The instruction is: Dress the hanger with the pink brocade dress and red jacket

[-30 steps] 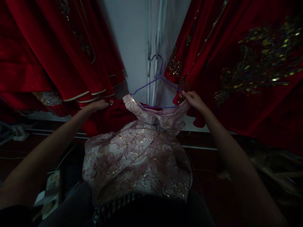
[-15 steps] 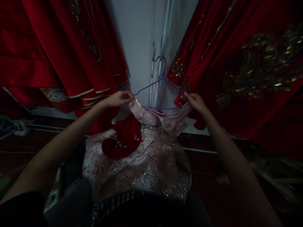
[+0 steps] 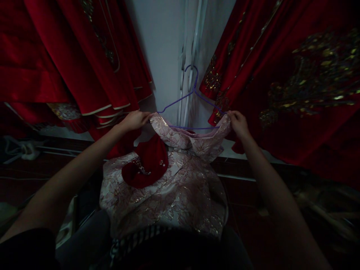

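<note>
A pale pink dress [image 3: 194, 187] with a shiny floral pattern spreads over my lap, its neckline raised toward the wall. Inside its top sits a purple hanger [image 3: 180, 99], hook pointing up. The fingers of my left hand [image 3: 137, 119] pinch the left shoulder edge of the dress at the hanger's end. On the other side, my right hand [image 3: 238, 123] is closed on the right shoulder edge. A red cloth piece [image 3: 147, 163] with beaded decoration lies over the left front of the dress.
Red garments with gold trim [image 3: 70, 56] hang at the left. More red garments with gold sequins [image 3: 309, 82] hang at the right. A pale wall [image 3: 163, 48] with vertical rails stands between them. White hangers or rods [image 3: 25, 150] lie low at the left.
Both hands have moved slightly outward, drawing the shoulder edges of the dress farther apart along the hanger. The red cloth piece stays on the dress.
</note>
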Demonstrator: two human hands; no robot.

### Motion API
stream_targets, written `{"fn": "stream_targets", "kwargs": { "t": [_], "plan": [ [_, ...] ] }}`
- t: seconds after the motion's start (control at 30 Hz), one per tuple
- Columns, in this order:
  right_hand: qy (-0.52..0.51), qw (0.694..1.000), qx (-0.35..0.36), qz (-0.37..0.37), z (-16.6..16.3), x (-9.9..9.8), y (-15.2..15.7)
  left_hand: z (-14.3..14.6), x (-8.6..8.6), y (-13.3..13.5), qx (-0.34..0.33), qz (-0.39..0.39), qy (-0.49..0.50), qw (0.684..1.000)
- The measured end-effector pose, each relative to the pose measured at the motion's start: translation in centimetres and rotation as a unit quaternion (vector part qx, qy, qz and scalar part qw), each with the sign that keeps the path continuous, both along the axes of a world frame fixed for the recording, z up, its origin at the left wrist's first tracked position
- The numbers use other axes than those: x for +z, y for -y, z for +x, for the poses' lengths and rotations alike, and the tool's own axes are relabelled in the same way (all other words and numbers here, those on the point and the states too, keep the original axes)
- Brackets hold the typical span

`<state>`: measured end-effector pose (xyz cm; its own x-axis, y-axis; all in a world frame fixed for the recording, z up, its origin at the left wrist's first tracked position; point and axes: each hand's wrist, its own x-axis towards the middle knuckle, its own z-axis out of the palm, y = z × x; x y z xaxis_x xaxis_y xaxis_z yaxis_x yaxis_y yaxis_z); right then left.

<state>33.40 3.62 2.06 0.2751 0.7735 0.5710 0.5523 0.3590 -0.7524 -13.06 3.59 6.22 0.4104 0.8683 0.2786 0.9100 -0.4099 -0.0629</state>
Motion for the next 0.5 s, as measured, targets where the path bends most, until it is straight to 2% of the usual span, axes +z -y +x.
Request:
{"fn": "stream_targets", "kwargs": {
  "t": [0.17, 0.27, 0.33, 0.4, 0.5],
  "plan": [
    [-0.071, 0.986, -0.143, 0.05, 0.4, -2.4, -0.4, -1.5, -1.3, 0.7, 0.011, 0.048, -0.052, 0.997],
    [-0.111, 0.978, -0.176, 0.014, 0.5, -4.6, 0.0, -2.7, -3.2, 1.1, 0.015, 0.035, -0.09, 0.995],
    [-0.101, 0.983, -0.147, -0.035, 0.3, -6.2, 0.7, -2.7, -4.4, 1.7, -0.003, -0.004, -0.115, 0.993],
    [-0.067, 0.99, -0.092, -0.083, 0.0, -7.6, 1.7, -1.8, -5.1, 2.5, -0.06, -0.031, -0.128, 0.99],
    [-0.012, 0.994, -0.006, -0.112, -0.6, -8.4, 3.0, 1.3, -4.9, 3.5, -0.149, 0.006, -0.109, 0.983]
  ]
}}
